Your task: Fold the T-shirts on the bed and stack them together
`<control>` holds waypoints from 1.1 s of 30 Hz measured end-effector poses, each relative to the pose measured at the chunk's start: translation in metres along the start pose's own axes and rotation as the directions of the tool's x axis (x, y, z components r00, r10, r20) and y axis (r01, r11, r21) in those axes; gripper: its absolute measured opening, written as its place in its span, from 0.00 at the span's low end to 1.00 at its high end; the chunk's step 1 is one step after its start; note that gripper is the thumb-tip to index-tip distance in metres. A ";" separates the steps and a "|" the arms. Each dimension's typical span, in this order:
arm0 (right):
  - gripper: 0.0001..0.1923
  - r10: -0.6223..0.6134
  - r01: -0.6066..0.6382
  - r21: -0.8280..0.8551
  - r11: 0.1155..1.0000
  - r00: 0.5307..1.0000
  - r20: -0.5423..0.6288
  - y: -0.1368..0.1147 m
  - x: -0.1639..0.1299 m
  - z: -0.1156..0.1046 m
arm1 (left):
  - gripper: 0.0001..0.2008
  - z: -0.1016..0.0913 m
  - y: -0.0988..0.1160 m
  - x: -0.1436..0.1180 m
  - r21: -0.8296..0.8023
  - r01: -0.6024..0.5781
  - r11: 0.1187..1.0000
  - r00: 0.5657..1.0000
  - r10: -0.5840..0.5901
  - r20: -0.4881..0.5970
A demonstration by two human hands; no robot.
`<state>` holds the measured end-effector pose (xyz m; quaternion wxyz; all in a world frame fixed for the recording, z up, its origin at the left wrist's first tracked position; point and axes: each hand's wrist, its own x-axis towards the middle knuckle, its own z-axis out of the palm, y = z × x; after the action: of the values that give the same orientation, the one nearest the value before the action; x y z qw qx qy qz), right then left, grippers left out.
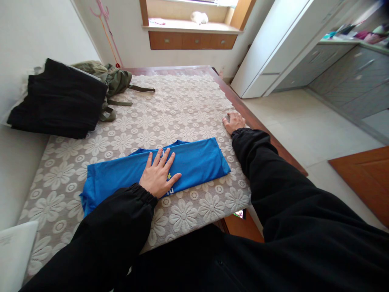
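Left hand (158, 174) is laid flat, palm down, fingers spread, on the folded bright blue fabric garment (152, 172); nothing is gripped, the cloth is only pressed from above. Yellow print is seen on the garment just beside the thumb. The garment is folded into a long band lying across the near part of the table, its left end slightly rumpled near the table's near-left area, its right end squared off. Right hand (233, 121) is set palm down, released, on the white floral lace tablecloth (182, 105) close to the right table edge, apart from the blue garment's right end; nothing is held by it. Both arms are covered by black sleeves with elastic cuffs. The cloth is spread over a dark brown wooden table (258, 125), whose rim is exposed along the right side and far end. At far left, a folded black fabric item (57, 99) is placed by the wall, with an olive green garment with straps (112, 81) touching it on its right. A white object corner (15, 251) is seen at near left.
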<state>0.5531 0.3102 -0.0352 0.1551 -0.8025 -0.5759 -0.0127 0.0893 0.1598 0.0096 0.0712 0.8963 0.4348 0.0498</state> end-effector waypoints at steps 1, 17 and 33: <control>0.31 0.000 0.000 0.000 1.000 1.000 0.001 0.000 0.000 0.000 | 0.40 0.000 0.000 0.000 -0.001 -0.001 1.000 1.000 0.001 -0.001; 0.31 -0.009 0.008 -0.018 1.000 1.000 -0.021 0.002 0.000 0.002 | 0.40 0.000 0.000 0.000 0.004 -0.005 1.000 1.000 0.005 0.009; 0.32 -0.017 0.016 -0.027 0.999 1.000 -0.025 0.001 -0.001 0.002 | 0.40 -0.001 0.001 0.000 0.000 -0.002 1.000 1.000 0.002 0.014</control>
<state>0.5537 0.3093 -0.0381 0.1513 -0.7996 -0.5803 -0.0318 0.0898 0.1595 0.0110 0.0740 0.8972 0.4333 0.0438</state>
